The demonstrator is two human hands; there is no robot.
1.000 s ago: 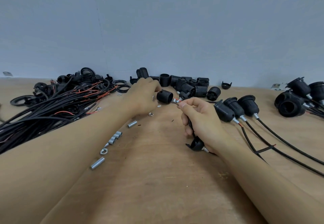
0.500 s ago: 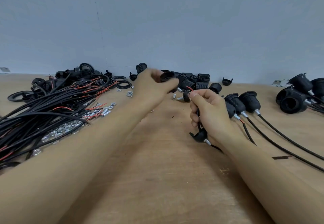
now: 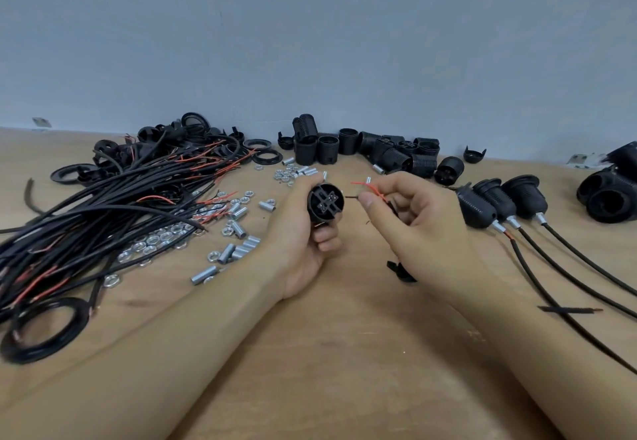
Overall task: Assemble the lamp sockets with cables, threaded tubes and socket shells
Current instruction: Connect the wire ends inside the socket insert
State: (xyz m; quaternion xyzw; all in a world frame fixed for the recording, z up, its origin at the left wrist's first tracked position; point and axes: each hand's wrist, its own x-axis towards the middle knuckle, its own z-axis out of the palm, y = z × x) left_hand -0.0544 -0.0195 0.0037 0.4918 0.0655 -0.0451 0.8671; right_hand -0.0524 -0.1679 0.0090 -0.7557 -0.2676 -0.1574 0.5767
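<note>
Our left hand (image 3: pixel 303 232) has lifted the black ribbed plastic socket body (image 3: pixel 325 203) off the wooden worktop (image 3: pixel 344 353) to mid-frame, grip wrapped round it, terminals facing us. Our right hand (image 3: pixel 413 222) pinches the red-and-black cable wires (image 3: pixel 370 188) beside it, ready for insertion. Bare worktop lies below.

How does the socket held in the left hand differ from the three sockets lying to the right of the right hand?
The held socket has no cable attached; the three sockets each have a black cable and a metal tube. The left hand grips the held socket above the table; the three lie on it side by side. All are black.
</note>
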